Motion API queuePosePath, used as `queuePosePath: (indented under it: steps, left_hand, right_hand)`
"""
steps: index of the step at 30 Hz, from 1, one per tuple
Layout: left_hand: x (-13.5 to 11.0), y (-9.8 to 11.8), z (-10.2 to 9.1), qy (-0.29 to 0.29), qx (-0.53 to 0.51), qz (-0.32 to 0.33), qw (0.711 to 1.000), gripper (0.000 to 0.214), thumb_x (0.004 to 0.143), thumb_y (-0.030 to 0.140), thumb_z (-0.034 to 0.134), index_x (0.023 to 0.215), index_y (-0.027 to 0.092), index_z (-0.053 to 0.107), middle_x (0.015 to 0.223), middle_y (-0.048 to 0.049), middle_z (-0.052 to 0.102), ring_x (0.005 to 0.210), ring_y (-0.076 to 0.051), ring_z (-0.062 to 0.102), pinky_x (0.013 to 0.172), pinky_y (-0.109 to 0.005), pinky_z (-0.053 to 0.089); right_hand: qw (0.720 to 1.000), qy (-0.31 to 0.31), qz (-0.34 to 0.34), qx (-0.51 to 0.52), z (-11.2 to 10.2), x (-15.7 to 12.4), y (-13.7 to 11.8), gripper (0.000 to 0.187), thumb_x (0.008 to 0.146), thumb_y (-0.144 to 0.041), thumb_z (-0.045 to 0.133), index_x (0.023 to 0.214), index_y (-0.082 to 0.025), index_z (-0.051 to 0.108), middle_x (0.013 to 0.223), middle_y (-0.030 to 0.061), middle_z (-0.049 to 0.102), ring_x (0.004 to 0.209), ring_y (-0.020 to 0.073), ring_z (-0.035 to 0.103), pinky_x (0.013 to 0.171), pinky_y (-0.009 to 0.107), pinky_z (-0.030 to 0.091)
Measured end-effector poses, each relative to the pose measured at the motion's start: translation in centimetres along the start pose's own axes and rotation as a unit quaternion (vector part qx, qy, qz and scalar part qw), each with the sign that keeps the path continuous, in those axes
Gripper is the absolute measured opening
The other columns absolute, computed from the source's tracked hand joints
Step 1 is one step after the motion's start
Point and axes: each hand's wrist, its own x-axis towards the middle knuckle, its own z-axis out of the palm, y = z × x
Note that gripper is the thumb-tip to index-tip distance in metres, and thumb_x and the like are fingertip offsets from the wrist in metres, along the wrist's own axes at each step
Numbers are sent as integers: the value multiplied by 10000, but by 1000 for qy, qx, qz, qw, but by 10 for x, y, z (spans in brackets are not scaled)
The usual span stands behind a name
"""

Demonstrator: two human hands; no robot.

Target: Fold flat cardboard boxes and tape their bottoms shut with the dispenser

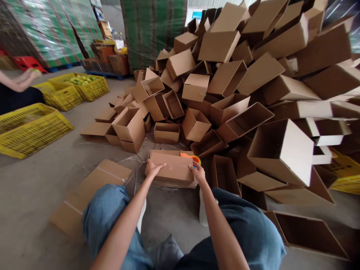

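Left hand [153,168]: fingers spread and released, lying flat on the carton's top.
Right hand [197,173]: fingers bent at the carton's right end; whether they grip is unclear.
Carton [171,169]: on the concrete floor [36,210] between both hands; likely light and stiff, best held at opposite ends.
Nearby: orange tape dispenser [191,158], just behind the carton.
Farther: heap of open cardboard boxes [225,82]; yellow plastic crates [30,129].

Past my right hand [197,173], the box [171,169] hides most of an orange tool [189,155]. Far beyond my left hand [154,168], the fruit [80,79] in a crate [96,89] is too small to tell, and a co-worker's arm [19,80] runs off the left edge.
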Motion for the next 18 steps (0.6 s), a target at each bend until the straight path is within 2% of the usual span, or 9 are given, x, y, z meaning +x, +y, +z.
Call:
queuePosePath:
  steps: [3,6,10,13,15,18]
  left_hand:
    - [2,0,0,-3,0,-2,1000,922,546,630,830,1236,162,436,1360,-279,568,1224,-456,570,941,-466,460]
    - [3,1,1,-6,-1,-9,1000,915,542,619,836,1235,172,438,1360,-274,572,1232,-454,566,947,-460,455]
    - [7,1,3,2,-1,-16,1000,907,542,616,837,1233,177,446,1320,-268,602,1220,-452,576,935,-459,459]
    - [13,0,6,7,-1,-13,1000,915,527,627,839,1227,183,451,1322,-258,601,1216,-437,582,929,-444,465]
    - [19,-3,8,6,-5,-6,1000,933,516,635,843,1231,181,452,1331,-253,596,1220,-417,586,940,-429,465]
    - [29,-9,10,5,-27,-1,1000,936,500,620,862,1231,176,481,1336,-238,600,1237,-398,579,957,-416,464]
  right_hand:
    - [998,-32,-14,53,-2,1,11,442,866,-346,531,1256,-176,653,1236,84,699,1117,243,659,928,329,512]
    - [995,-50,-17,80,10,-1,18,474,871,-417,527,1227,-141,673,1199,96,714,1096,260,670,904,326,526]
    - [997,-26,10,75,28,-3,26,589,893,-523,493,1336,-150,600,1289,111,666,1201,287,612,998,367,475]
    - [998,-1,37,58,36,1,27,656,958,-559,316,1397,-129,547,1350,142,620,1281,310,550,1055,418,427]
    - [998,5,34,53,38,6,25,655,985,-509,225,1392,-115,553,1383,127,598,1313,277,523,1077,376,411]
    - [999,9,14,48,38,14,21,641,989,-453,205,1350,-90,592,1356,102,624,1283,230,553,1056,297,426]
